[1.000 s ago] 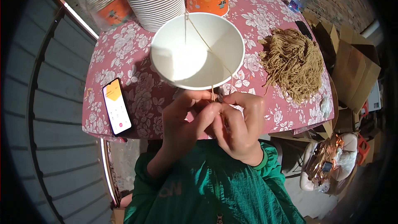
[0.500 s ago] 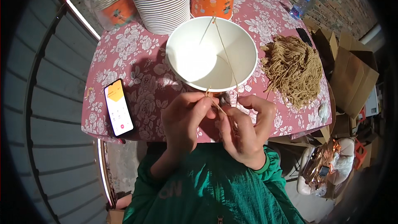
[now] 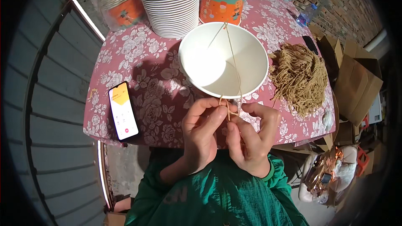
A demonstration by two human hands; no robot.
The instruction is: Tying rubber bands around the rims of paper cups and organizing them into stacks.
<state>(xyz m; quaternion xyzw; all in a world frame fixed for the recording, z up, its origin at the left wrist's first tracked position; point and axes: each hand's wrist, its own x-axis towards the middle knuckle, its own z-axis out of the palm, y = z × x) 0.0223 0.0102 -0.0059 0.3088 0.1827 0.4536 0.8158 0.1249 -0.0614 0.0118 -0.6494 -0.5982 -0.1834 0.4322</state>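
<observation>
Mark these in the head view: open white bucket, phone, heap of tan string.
White bucket [image 3: 252, 62]: head view, on the right side of its inner wall.
Phone [image 3: 123, 112]: head view, on the middle of its lit screen.
Heap of tan string [image 3: 300, 77]: head view, on the middle of the pile.

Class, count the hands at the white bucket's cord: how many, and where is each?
2: the left hand and the right hand, side by side, just nearer than the white bucket, both touching the cord. None appears hidden.

White tub [image 3: 217, 65], its underside hidden
</observation>
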